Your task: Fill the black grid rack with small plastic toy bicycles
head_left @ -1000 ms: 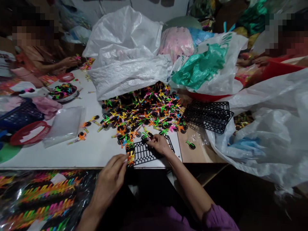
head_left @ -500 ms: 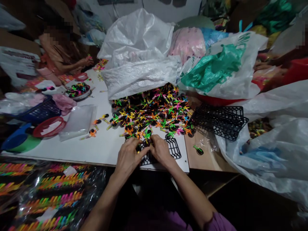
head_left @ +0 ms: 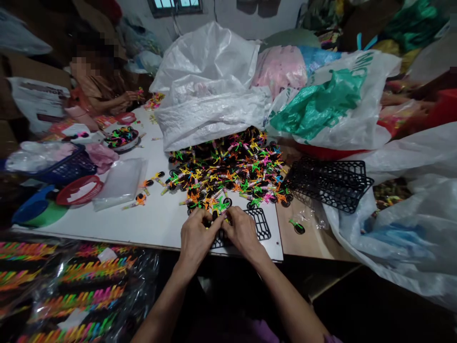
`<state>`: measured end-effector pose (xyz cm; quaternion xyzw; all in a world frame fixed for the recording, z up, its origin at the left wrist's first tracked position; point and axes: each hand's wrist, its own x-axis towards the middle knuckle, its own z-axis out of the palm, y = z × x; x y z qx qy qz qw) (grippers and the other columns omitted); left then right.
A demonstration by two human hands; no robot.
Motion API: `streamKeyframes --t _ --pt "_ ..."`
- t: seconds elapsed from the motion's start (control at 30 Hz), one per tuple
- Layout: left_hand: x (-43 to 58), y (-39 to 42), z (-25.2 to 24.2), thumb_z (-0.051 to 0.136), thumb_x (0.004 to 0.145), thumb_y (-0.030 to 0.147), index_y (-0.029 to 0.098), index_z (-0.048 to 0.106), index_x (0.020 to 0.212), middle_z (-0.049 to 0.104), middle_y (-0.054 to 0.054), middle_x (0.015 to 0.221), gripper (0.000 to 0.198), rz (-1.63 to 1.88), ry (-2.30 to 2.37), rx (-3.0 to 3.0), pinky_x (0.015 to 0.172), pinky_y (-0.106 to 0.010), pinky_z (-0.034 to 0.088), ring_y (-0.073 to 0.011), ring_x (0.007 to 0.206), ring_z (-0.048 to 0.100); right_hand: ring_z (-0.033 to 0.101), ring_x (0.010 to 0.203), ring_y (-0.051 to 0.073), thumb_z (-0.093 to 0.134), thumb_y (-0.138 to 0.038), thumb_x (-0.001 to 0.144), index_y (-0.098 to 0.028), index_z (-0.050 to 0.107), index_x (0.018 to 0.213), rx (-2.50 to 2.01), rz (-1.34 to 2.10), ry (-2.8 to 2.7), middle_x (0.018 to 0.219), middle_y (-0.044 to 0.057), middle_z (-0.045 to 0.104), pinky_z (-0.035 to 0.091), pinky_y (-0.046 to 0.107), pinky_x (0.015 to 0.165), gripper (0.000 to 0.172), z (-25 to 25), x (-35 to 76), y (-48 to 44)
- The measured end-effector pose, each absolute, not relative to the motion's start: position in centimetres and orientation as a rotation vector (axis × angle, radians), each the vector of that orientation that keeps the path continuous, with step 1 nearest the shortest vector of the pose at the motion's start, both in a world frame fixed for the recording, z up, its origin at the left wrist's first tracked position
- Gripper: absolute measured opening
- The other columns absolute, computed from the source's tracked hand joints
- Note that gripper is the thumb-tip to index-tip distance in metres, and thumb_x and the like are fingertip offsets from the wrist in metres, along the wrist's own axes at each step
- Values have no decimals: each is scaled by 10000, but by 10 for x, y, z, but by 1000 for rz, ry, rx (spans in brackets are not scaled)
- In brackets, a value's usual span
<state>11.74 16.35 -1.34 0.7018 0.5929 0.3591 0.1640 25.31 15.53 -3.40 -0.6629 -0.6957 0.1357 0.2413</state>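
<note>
My left hand (head_left: 198, 240) and my right hand (head_left: 243, 231) meet at the table's front edge, their fingertips closed around a small toy bicycle (head_left: 214, 220) with black wheels. Much of that toy is hidden by my fingers. Under and beside my hands lies a black plastic grid rack (head_left: 262, 224). Just beyond my fingertips spreads a large heap of neon toy bicycles (head_left: 224, 174), in orange, yellow, green and pink. A few loose ones lie on the white table (head_left: 157, 224) to the left.
Stacked black grid racks (head_left: 330, 183) lie to the right, beside a white woven sack (head_left: 210, 114). Bagged rows of colourful toys (head_left: 74, 281) sit below the table's left edge. A co-worker's hands (head_left: 130, 97) work at the far left, near a bowl of toys (head_left: 121, 138).
One second ago my hands were apart, the left at the table edge with a toy. Now they have come together over the rack, and the view has shifted slightly.
</note>
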Motion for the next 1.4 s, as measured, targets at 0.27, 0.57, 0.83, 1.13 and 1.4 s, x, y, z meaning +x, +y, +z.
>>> streamKeyframes --t 0.27,0.57,0.83,1.13,1.4 --pt "68 195 -14 503 811 332 197 576 1046 596 -58 1030 281 793 1420 2488 833 -332 445 -196 927 557 581 768 165 595 -264 774 -156 610 857 -1839 671 -1797 827 52 642 379 234 663 137 -77 260 173" --pt "80 206 -42 417 867 182 195 572 1023 606 -43 897 221 590 1157 2589 770 -284 464 -159 854 563 571 813 169 458 -112 795 -157 561 909 -1708 554 -1998 907 68 598 409 243 683 159 -92 229 191" --pt "83 192 -46 471 864 248 173 572 1022 633 -53 890 202 734 1310 2585 752 -297 478 -171 832 585 574 855 199 377 -136 842 -147 520 1054 -1758 463 -2328 965 99 593 410 283 716 256 -86 225 193" --pt "76 156 -55 437 879 202 156 570 1036 642 -63 946 211 874 1243 2620 807 -299 487 -166 891 584 554 919 173 452 -142 854 -162 586 1046 -1572 575 -2311 998 68 597 405 247 782 235 -60 259 227" --pt "72 143 -54 379 855 90 124 549 1091 634 -87 988 293 868 1322 2641 822 -301 496 -175 934 575 482 1013 224 407 -131 869 -144 568 1019 -1717 84 -2438 1114 122 512 423 277 759 220 -56 246 259"
